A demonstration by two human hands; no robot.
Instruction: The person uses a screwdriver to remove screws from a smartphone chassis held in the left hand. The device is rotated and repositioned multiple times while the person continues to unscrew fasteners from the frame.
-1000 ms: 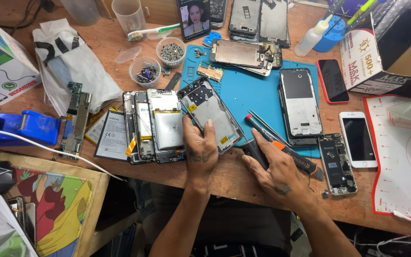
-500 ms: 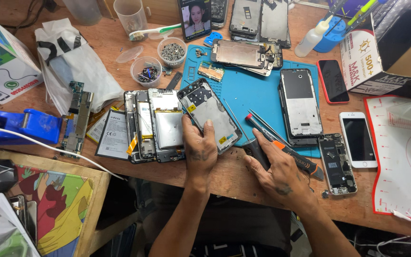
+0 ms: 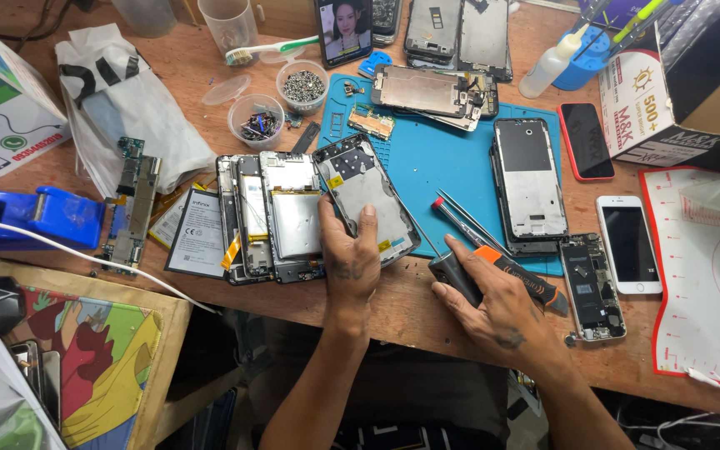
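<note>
Pinning the opened grey phone chassis (image 3: 366, 200) flat at the blue silicone mat's (image 3: 452, 171) edge, the left hand (image 3: 350, 254) steadies it; the right hand (image 3: 493, 304) grips a black-handled screwdriver (image 3: 452, 275), tip angled toward it.

Phone repair workshop, clearly. Wooden counter (image 3: 210, 75) crowded w/ opened phones: a stripped phone frame (image 3: 368, 200) w/ back off, another gutted phone (image 3: 272, 217) beside it showing battery, bare circuit board (image 3: 131, 204), loose battery (image 3: 197, 233). Blue repair mat (image 3: 452, 158) in the middle carries more dismantled phone shells. Small clear cups of screws (image 3: 303, 86) and tiny parts (image 3: 257, 125). Precision screwdrivers (image 3: 477, 229) lie by the mat, squeeze bottle (image 3: 550, 67) at the back. Intact phones, red (image 3: 585, 140) and white (image 3: 627, 243), lie off to the side.
</note>
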